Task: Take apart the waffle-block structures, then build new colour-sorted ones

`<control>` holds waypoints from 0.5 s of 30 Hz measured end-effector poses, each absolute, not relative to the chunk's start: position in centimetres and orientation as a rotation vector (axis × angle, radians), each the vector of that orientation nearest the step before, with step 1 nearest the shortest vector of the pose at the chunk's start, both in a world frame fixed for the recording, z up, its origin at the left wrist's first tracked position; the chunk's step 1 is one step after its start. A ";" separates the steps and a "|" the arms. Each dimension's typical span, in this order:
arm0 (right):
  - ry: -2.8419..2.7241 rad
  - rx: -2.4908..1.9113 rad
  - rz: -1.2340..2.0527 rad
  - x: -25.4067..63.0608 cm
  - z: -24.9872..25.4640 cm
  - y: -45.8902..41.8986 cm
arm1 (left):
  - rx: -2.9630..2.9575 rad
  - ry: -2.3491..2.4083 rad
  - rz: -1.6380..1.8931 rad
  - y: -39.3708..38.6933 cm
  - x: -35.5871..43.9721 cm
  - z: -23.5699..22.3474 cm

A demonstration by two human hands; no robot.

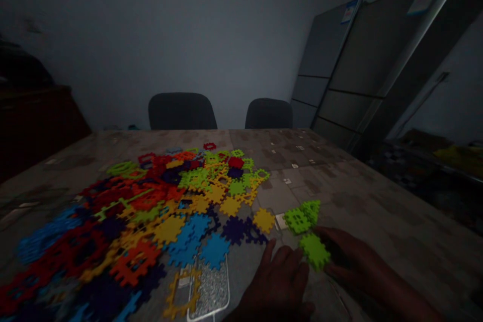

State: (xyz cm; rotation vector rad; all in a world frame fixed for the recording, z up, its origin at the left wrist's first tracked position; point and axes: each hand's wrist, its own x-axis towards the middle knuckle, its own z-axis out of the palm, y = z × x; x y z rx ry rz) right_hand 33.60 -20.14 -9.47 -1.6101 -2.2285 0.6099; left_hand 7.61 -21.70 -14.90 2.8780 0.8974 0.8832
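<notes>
Lime-green plastic is gripped by the right hand: a solid, toothed square is pinched at its right edge, with its left corner close to the left hand. By that left hand nothing is visibly clasped; whether its fingertips are closed on anything cannot be told. Just beyond the square, a windowed green piece and a pointed green piece are seen together. To the left, a multicoloured heap of toothed pieces is spread across the patterned table.
</notes>
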 end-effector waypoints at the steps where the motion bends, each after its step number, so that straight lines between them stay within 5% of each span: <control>1: -2.220 -1.607 0.596 33.6 -9.6 -20.1 | 2.885 0.896 0.876 -21.7 7.6 -14.8; 15: -2.121 -1.535 0.270 33.2 -8.9 -20.2 | 2.973 0.867 0.831 -22.3 6.3 -13.7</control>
